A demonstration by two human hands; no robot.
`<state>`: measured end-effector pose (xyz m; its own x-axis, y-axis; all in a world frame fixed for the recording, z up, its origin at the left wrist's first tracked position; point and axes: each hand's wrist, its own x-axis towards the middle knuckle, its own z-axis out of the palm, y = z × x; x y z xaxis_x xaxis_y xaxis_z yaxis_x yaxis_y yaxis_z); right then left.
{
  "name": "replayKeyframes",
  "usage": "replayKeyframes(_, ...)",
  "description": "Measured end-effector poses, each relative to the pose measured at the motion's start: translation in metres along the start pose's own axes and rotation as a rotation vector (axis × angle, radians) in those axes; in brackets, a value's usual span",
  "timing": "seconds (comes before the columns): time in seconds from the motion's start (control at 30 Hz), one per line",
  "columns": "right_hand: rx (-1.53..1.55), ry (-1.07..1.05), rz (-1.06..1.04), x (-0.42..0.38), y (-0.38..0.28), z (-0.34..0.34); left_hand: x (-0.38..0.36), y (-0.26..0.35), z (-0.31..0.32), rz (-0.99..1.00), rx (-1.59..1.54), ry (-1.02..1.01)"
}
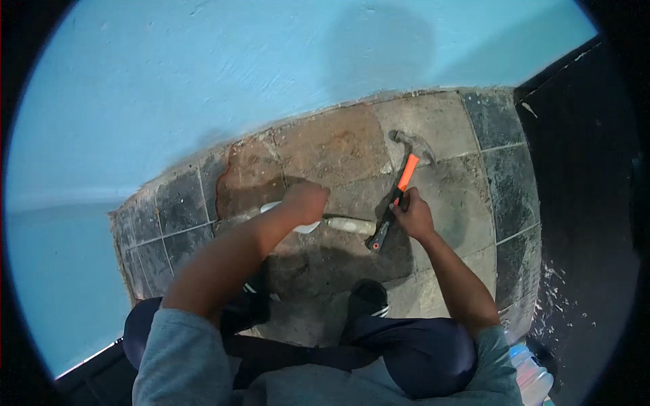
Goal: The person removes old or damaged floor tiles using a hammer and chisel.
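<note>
My right hand (pixel 414 215) has its fingers closed on the dark lower grip of a claw hammer (pixel 408 169) with an orange and black handle. The hammer's head points away from me, toward the wall, over the bare tile bed. My left hand (pixel 306 203) is closed in a fist, with the fingertips turned out of sight; what it holds, if anything, is hidden. Under and beside that fist shows a flat white piece (pixel 308 227), partly covered by the hand. A pale, worn handle (pixel 350 225) extends from near it toward the hammer's butt; whether the two join is hidden.
A blue wall (pixel 223 74) rises ahead. Dark tiles (pixel 511 183) border the stripped, reddish-brown patch (pixel 332 145) of floor. My shoe (pixel 369 298) is close below the pale handle. A clear plastic bottle (pixel 531 375) stands at lower right, beside a dark surface (pixel 589 223) with white flecks.
</note>
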<state>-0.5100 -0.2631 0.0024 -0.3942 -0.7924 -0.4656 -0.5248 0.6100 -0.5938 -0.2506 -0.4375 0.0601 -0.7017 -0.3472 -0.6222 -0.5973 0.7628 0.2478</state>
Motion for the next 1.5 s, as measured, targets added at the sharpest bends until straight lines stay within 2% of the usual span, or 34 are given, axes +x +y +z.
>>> replayKeyframes(0.1,0.012,-0.008,0.048,-0.004,-0.007,0.003,-0.008,-0.004,-0.006,-0.082,-0.064,0.045)
replayKeyframes(0.2,-0.005,0.097,0.076,0.002,-0.004,0.014,-0.01,-0.006,0.0,-0.099,-0.067,0.041)
replayKeyframes(0.27,-0.021,0.128,0.096,0.002,-0.007,0.013,0.0,-0.004,0.019,-0.076,-0.052,0.07)
replayKeyframes(0.37,-0.018,0.141,0.12,0.001,-0.016,0.006,-0.012,0.014,0.019,0.082,-0.064,0.169)
replayKeyframes(0.43,-0.052,0.151,0.136,0.0,-0.009,0.007,-0.029,0.007,-0.008,0.134,0.024,0.094)
replayKeyframes(0.5,-0.115,0.194,0.09,0.01,0.007,0.006,-0.057,-0.025,-0.041,0.02,0.081,0.052)
replayKeyframes(0.57,-0.103,0.177,0.058,0.014,0.019,0.007,-0.099,-0.098,-0.042,0.023,0.139,0.166)
replayKeyframes(0.63,-0.127,0.195,0.055,0.012,0.015,0.008,-0.162,-0.146,-0.052,-0.183,0.195,0.139)
replayKeyframes(0.7,-0.159,0.231,0.017,0.012,0.023,0.014,-0.232,-0.189,-0.024,-0.349,0.191,0.196)
replayKeyframes(0.77,-0.123,0.223,-0.031,0.02,0.038,0.015,-0.297,-0.199,0.031,-0.539,0.084,0.189)
replayKeyframes(0.87,-0.16,0.155,0.058,0.012,0.017,0.007,-0.377,-0.204,0.187,-0.769,-0.198,-0.027)
replayKeyframes(0.97,-0.212,0.157,-0.017,0.013,0.026,0.005,-0.427,-0.144,0.298,-0.837,-0.5,-0.3)
replayKeyframes(1.03,-0.208,0.123,-0.007,0.007,0.018,0.002,-0.434,-0.105,0.333,-0.831,-0.648,-0.386)
replayKeyframes(1.17,-0.204,0.123,-0.057,0.006,0.024,0.005,-0.405,-0.071,0.345,-0.78,-0.804,-0.375)
replayKeyframes(1.33,-0.24,0.137,-0.089,0.002,0.025,0.007,-0.364,-0.082,0.302,-0.723,-0.809,-0.293)
replayKeyframes(1.5,-0.212,0.137,-0.001,0.0,0.015,0.003,-0.351,-0.09,0.281,-0.702,-0.789,-0.286)
